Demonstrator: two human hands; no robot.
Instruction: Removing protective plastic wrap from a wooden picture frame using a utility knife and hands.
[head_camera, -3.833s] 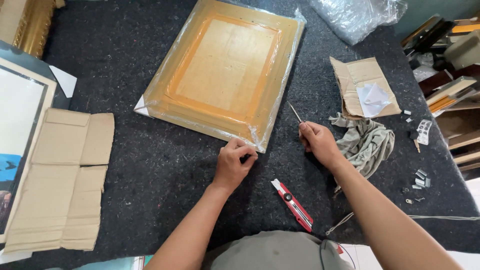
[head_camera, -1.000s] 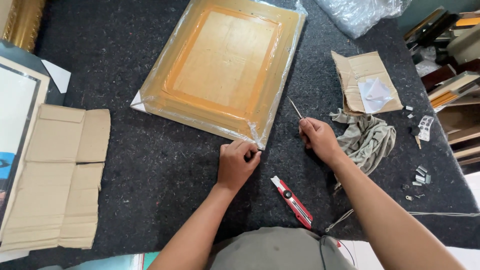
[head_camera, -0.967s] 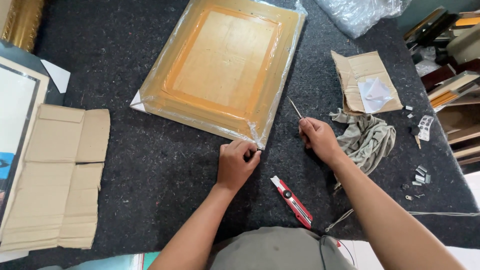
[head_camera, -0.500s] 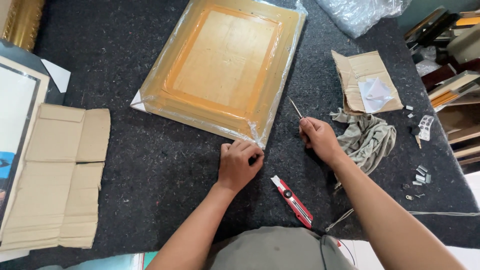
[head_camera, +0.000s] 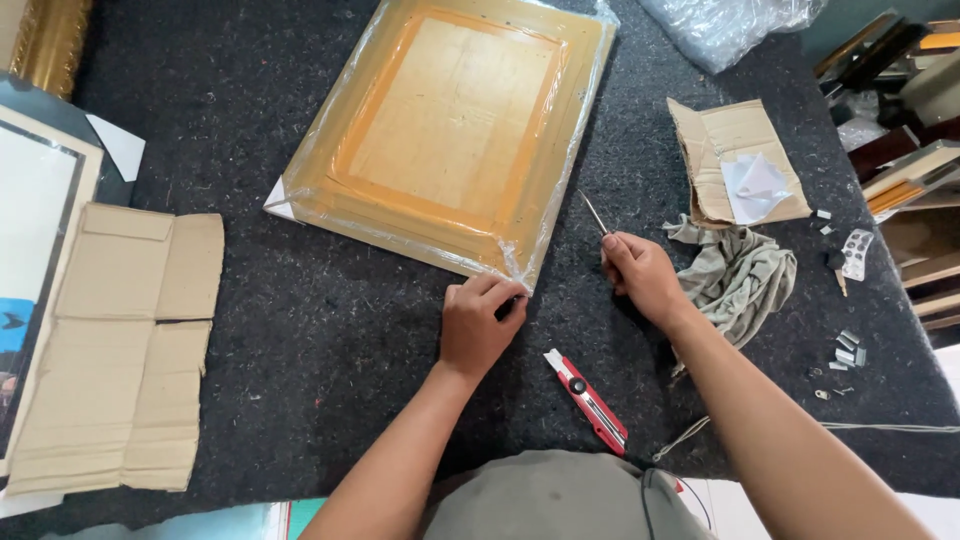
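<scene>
Near the front edge of the bench (head_camera: 300, 330), a red utility knife (head_camera: 588, 400) lies on the dark felt between the two forearms, and nobody touches it. A little farther, the left hand (head_camera: 480, 325) is curled on the near corner of the plastic-wrapped frame (head_camera: 455, 130) and pinches the film there. The right hand (head_camera: 640, 275) is closed around a thin metal tool (head_camera: 594, 213), which points away, just beside the frame's right edge. A grey rag (head_camera: 740, 280) lies right of this hand. Flat cardboard (head_camera: 125, 340) rests at the left edge. The frame reaches to the far edge.
</scene>
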